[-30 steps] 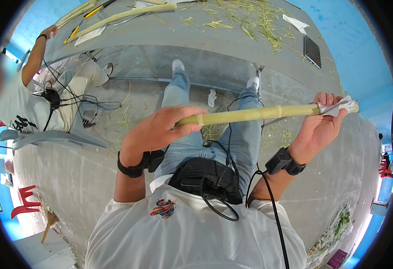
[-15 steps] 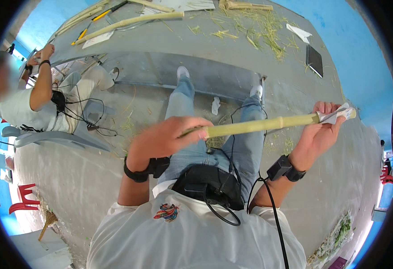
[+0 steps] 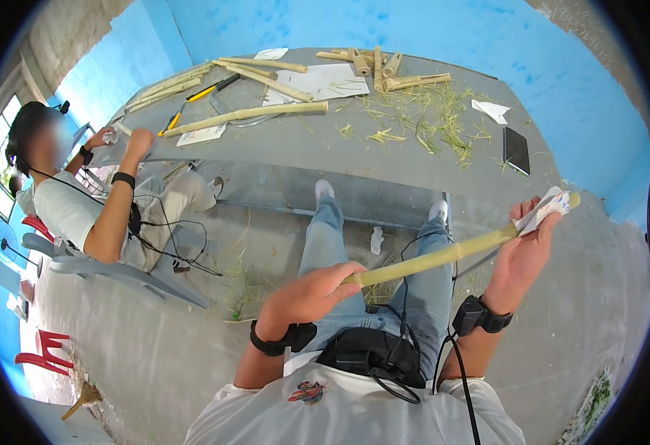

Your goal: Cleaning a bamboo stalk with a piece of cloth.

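A pale green bamboo stick with a raised node spans between my hands above my lap, its right end slanting up and away. My left hand is closed round the stick's left end. Near the other end, my right hand grips a folded white printed sheet wrapped about the bamboo. The tip of the stick pokes out past that sheet. Whether the sheet is plain paper or an abrasive one, I cannot tell.
Ahead stands a grey table bearing bamboo pieces, green shavings, a yellow cutter and a dark phone. A co-worker sits at the left on a grey chair. Black cables hang by my right arm.
The view has tilted up, bringing more of the table and wall into sight. Both hands keep hold of the stick and sheet, and the stick slants more steeply in the picture.
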Action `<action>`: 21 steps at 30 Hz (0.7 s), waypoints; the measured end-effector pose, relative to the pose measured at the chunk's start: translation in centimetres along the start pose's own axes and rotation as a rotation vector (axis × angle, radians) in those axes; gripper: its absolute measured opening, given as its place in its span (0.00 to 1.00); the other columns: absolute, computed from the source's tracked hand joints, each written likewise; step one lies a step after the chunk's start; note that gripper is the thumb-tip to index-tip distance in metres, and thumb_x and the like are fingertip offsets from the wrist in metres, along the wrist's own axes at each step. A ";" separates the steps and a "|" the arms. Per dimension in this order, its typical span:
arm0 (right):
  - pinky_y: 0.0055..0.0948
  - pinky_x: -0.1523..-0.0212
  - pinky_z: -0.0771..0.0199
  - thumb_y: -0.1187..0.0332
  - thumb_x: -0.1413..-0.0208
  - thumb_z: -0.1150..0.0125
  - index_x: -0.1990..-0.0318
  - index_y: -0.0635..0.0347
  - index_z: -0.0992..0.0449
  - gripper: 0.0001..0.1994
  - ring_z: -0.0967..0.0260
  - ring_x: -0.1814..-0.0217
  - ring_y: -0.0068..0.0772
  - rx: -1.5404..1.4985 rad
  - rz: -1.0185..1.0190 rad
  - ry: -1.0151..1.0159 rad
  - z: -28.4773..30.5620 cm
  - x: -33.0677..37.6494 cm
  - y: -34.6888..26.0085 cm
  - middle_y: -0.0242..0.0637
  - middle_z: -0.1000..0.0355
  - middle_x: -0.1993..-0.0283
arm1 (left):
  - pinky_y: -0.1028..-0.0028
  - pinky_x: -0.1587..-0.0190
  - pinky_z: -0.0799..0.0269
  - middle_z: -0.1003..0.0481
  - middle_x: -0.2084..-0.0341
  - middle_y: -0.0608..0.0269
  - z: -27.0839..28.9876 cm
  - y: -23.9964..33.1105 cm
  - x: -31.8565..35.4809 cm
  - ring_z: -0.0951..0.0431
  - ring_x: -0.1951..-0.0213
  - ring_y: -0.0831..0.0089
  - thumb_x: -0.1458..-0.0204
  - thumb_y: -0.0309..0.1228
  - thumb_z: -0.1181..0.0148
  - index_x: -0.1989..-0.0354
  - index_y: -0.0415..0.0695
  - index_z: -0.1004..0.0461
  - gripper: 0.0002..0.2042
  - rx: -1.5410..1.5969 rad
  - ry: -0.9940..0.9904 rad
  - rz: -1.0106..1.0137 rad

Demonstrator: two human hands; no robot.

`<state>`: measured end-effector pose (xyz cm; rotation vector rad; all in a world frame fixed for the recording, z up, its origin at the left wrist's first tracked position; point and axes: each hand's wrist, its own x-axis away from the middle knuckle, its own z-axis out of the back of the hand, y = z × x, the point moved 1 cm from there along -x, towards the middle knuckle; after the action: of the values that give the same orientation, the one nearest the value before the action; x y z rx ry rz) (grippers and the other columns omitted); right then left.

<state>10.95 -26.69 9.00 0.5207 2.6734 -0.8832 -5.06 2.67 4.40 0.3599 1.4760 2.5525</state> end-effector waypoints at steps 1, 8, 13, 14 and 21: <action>0.31 0.53 0.38 0.57 0.31 0.56 0.41 0.62 0.38 0.20 0.41 0.57 0.29 -0.009 0.000 -0.005 -0.8 0.2 0.4 0.36 0.36 0.56 | 0.70 0.58 0.33 0.28 0.66 0.57 0.1 0.1 0.3 0.28 0.63 0.68 0.37 0.34 0.50 0.43 0.41 0.35 0.16 0.016 0.053 -0.008; 0.35 0.53 0.31 0.55 0.31 0.57 0.42 0.63 0.38 0.21 0.33 0.59 0.30 0.148 -0.223 -0.026 -6.1 6.2 6.2 0.37 0.32 0.57 | 0.69 0.50 0.33 0.29 0.61 0.56 -1.4 1.9 -1.6 0.27 0.57 0.65 0.37 0.33 0.49 0.40 0.43 0.39 0.18 0.244 0.237 -0.102; 0.34 0.57 0.29 0.55 0.30 0.58 0.42 0.62 0.38 0.20 0.32 0.62 0.30 0.188 -0.344 -0.177 -6.9 7.9 8.5 0.36 0.32 0.61 | 0.67 0.44 0.35 0.30 0.51 0.54 -2.2 0.5 -2.6 0.28 0.50 0.64 0.36 0.37 0.50 0.39 0.41 0.42 0.21 0.409 0.380 -0.170; 0.34 0.57 0.29 0.55 0.30 0.58 0.42 0.62 0.38 0.20 0.32 0.62 0.30 0.184 -0.344 -0.176 -7.2 8.6 9.1 0.36 0.32 0.61 | 0.67 0.44 0.35 0.30 0.51 0.54 -2.3 0.7 -2.7 0.28 0.50 0.64 0.36 0.37 0.50 0.39 0.41 0.42 0.21 0.405 0.380 -0.169; 0.29 0.52 0.30 0.55 0.32 0.55 0.44 0.61 0.36 0.20 0.30 0.53 0.32 0.666 -0.289 -0.550 -6.8 10.5 10.8 0.39 0.29 0.53 | 0.64 0.37 0.43 0.34 0.43 0.50 -0.3 1.2 -2.7 0.37 0.38 0.61 0.37 0.48 0.52 0.35 0.36 0.47 0.31 0.197 0.662 -0.332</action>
<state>5.09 -11.87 4.85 -0.0102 1.9418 -1.7222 -2.60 1.11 5.01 -0.7214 1.7969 2.3552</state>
